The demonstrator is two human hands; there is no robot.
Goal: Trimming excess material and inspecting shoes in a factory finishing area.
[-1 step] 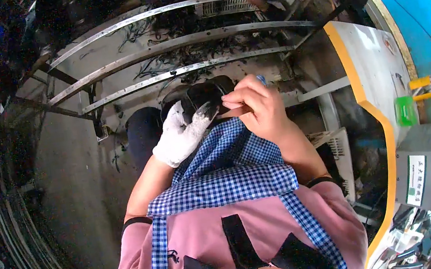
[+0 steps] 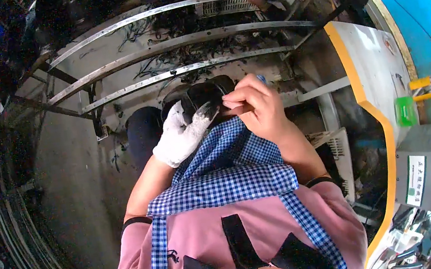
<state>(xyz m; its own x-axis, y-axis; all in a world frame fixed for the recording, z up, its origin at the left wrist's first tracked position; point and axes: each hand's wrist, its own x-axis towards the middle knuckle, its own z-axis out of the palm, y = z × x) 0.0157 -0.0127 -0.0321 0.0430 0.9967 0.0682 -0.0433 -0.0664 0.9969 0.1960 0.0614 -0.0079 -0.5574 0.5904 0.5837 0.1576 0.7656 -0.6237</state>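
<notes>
A black, rounded piece with light seam lines [image 2: 205, 92] rests over my lap, just beyond the blue checkered apron [image 2: 223, 186]. It may be a shoe upper, but its exact kind is too dark to tell. My left hand [image 2: 182, 134], in a white glove with blackened fingertips, grips its near left side between thumb and fingers. At the right edge of the black piece my bare right hand [image 2: 258, 104] is closed, thumb and forefinger pinched together. Whatever lies between those fingertips is too small to make out.
Metal rails of a rack [image 2: 174, 43] cross ahead, with black scraps [image 2: 181, 56] strewn on the floor beyond. To the right stands a white table with a yellow edge [image 2: 346, 59], bearing a green container [image 2: 405, 111] and a grey machine [image 2: 427, 169]. Beneath is a white crate [image 2: 344, 162].
</notes>
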